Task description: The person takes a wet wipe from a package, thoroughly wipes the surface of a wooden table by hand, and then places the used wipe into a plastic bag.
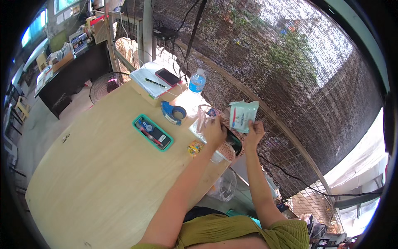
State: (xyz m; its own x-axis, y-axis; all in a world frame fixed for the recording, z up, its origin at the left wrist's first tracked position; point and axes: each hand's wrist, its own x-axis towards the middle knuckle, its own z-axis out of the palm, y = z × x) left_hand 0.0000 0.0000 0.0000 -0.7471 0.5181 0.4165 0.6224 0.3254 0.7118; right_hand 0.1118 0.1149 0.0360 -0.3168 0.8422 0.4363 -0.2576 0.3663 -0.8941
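Note:
My right hand (254, 135) pinches the lower edge of a pale green soft packet (243, 116) with a red mark, holding it up over the table's right end. My left hand (215, 132) is closed at the rim of a pinkish patterned bag (226, 152), whose dark inside (234, 143) shows between my hands. Its fingertips are partly hidden. Next to my left wrist lies a small yellow packet (194, 147). Crinkled clear and silvery plastic (198, 129) sits just beyond that hand.
On the wooden table (107, 174) are a teal tray (153, 133) of small items, a blue tape dispenser (172, 113), a water bottle (197, 81), and papers (143, 82) bearing a pen and phone (168, 77). A mesh-covered fence (265, 62) borders the far right side.

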